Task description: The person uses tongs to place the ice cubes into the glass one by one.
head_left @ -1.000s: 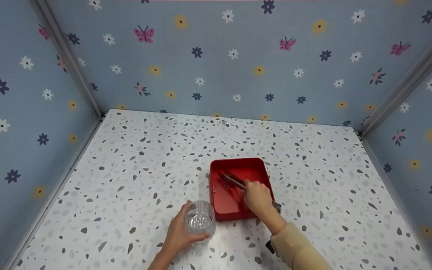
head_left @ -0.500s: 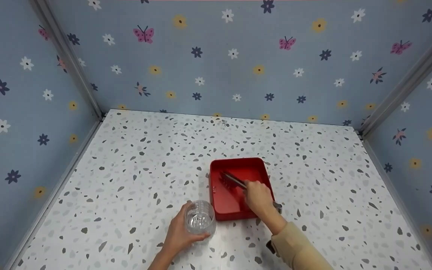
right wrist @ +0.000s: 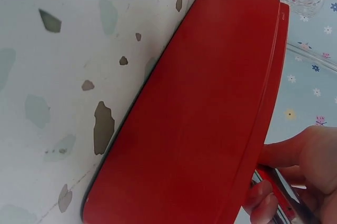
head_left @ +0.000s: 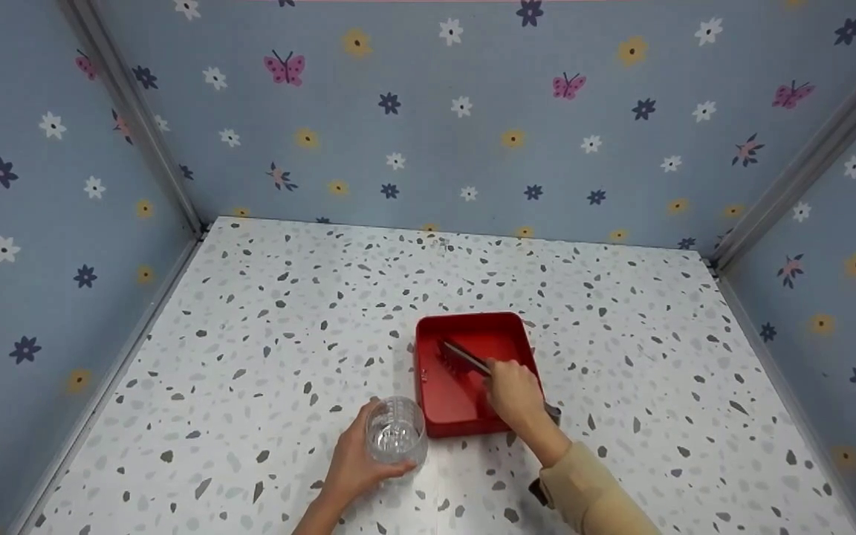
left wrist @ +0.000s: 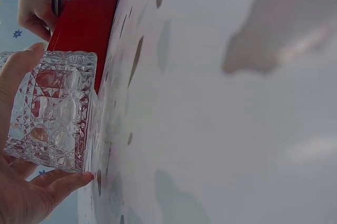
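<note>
My left hand [head_left: 357, 457] grips a clear, cut-pattern glass [head_left: 396, 431] round its side, fingers and thumb on opposite sides. In the left wrist view the glass [left wrist: 50, 108] stands upright on the table; whether it holds liquid I cannot tell. My right hand [head_left: 513, 394] grips metal tongs [head_left: 467, 357] by the middle, over a shallow red tray [head_left: 465, 429]. The dark tips of the tongs point down to the tray's far left, and the grey rear end sticks out past its right rim. In the right wrist view, the tray's wall hides the tips.
The white speckled table [head_left: 287, 334] spreads around the tray and glass. Blue flowered panels [head_left: 428, 111] close off the back and both sides, with grey metal posts [head_left: 138, 126] at the corners. The glass stands close to the tray's left front corner.
My right hand has shifted slightly to the right with the tongs, and the arms of the tongs look closer together. The left hand, the glass and the tray have stayed put.
</note>
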`<state>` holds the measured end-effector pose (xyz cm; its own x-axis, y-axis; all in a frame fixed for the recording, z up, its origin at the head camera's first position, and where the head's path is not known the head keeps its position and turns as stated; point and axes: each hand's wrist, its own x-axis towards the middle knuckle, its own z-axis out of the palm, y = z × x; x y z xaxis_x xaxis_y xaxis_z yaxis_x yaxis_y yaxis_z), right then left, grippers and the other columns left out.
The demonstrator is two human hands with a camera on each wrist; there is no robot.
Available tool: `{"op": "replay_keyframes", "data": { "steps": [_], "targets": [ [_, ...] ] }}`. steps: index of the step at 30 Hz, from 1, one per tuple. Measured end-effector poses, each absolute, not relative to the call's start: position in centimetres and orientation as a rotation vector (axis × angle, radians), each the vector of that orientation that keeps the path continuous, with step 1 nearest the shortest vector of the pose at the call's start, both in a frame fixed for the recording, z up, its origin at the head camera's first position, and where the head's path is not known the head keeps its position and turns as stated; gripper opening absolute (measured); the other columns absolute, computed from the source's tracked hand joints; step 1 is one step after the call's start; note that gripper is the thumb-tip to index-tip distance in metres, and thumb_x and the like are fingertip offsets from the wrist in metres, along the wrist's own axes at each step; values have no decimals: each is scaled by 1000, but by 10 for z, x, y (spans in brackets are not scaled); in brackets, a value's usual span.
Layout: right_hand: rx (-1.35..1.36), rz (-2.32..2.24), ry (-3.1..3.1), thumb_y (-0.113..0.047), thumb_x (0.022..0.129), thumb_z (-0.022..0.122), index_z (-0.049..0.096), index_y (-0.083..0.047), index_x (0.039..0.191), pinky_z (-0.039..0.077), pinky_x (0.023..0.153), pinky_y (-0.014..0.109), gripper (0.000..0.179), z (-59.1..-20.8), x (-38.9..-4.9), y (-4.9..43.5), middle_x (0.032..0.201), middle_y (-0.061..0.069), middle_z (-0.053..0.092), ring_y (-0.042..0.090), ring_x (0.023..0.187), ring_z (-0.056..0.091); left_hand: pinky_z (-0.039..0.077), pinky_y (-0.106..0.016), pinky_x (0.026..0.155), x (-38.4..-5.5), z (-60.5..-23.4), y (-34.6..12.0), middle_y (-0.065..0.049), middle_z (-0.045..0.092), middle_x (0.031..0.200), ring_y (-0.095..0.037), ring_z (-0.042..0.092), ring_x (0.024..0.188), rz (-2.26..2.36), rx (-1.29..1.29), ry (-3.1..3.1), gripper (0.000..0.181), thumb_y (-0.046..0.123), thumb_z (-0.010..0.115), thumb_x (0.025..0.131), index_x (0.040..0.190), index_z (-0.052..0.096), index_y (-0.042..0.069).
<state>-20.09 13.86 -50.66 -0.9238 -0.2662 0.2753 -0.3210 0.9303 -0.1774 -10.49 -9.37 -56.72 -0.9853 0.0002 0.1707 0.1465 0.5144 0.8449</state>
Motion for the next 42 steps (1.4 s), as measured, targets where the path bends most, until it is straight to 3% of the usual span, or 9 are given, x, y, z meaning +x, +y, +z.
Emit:
{"op": "replay_keyframes", "data": {
  "steps": [8,26,35,42],
  "targets": [
    [450,375,-2841,-10,75,66,57,-9,70,48,44,44,10,-504,-197,146,62,14,59,34,56,59,36,-49,95,-105,-567,-93,-19,46,126,-36,44,113,-1481,-113,-2606,104,45,83,45,129,37,2],
    [423,604,-2790,-12,77,67,61,-8,80,47,47,41,8,-479,-177,159,63,9,59,28,58,58,35,-49,96,-104,-564,-93,-19,44,128,-35,43,115,-1494,-85,-2621,105,45,83,45,129,37,4],
    [532,697,-2725,-10,77,68,60,-10,81,39,43,24,10,-465,-163,163,60,0,56,10,48,44,37,-50,94,-104,-564,-92,-18,45,127,-35,44,113,-1490,-87,-2608,106,44,84,43,129,37,4],
    [620,793,-2676,-10,78,67,63,-8,89,33,39,17,12,-452,-149,164,62,-3,57,4,45,35,35,-45,97,-105,-565,-92,-17,45,128,-32,43,115,-1512,-82,-2606,105,45,83,43,129,38,5]
  ]
}}
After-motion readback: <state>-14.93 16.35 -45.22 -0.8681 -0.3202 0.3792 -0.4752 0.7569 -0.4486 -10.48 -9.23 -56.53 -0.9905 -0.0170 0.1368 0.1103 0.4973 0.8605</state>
